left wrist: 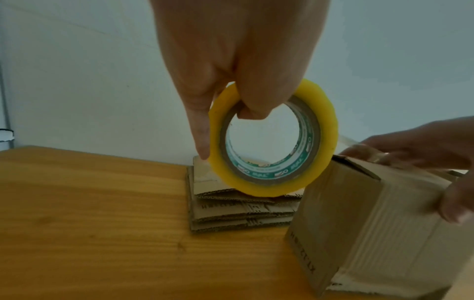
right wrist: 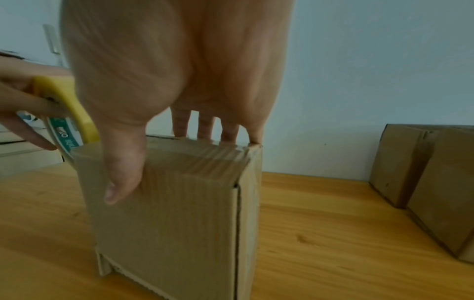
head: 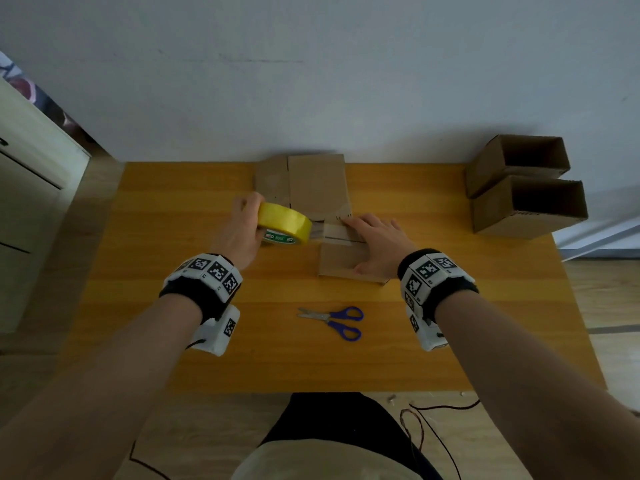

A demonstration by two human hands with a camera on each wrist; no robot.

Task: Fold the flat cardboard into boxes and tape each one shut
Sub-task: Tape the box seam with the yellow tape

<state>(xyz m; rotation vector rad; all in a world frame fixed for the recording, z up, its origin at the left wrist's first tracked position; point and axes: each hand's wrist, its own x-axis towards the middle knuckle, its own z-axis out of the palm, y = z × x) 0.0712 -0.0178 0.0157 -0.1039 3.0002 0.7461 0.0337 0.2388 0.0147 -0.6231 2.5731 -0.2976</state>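
Beneath right hand (head: 375,242) fingers: box (head: 341,259); left hand (head: 242,230) grips tape roll (head: 285,225).

Both my forearms reach forward, bare, marker-tagged bands on wrists. My left hand (head: 240,233) raised, thumb hooked through core of tape roll (head: 284,224), fingers curled over its outer rim. My right hand (head: 375,245) palm down, fingers straight and spread flat atop box (head: 341,259), thumb pressed against near face.
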